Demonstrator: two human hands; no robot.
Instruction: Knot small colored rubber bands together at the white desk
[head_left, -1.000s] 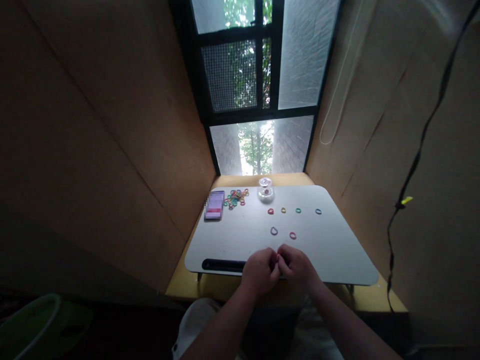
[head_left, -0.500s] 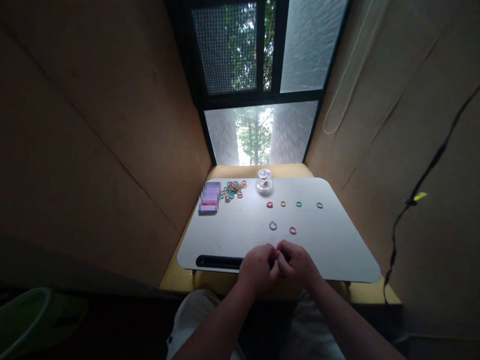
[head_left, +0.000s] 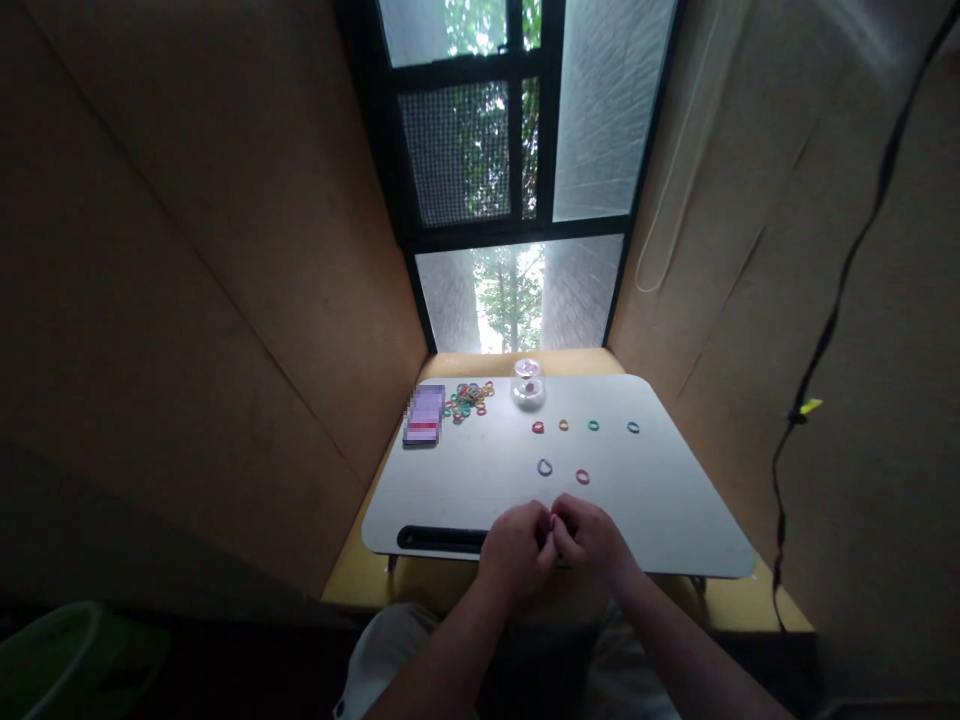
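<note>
My left hand (head_left: 519, 543) and my right hand (head_left: 590, 533) meet over the front edge of the white lap table (head_left: 465, 490). Both have their fingers pinched together, tip to tip. Whatever lies between the fingertips is mostly hidden; only a small reddish speck shows there. Just beyond the hands are a purple band (head_left: 539, 471) and a pink band (head_left: 577, 478). Farther back runs a row of small bands: red (head_left: 534, 428), yellow (head_left: 563, 430), green (head_left: 593, 430) and blue (head_left: 634, 432).
A pile of coloured bands (head_left: 470, 399) lies at the back left, beside a blurred phone-like object (head_left: 424, 416). A clear round container (head_left: 528, 388) stands at the back. The table has a black slot (head_left: 442, 540) in front. A dark cable (head_left: 832, 310) hangs at the right.
The camera view has tipped upward a little, so the table and hands sit lower in the picture. The fingers stay pinched together, and the bands on the table have not moved.
</note>
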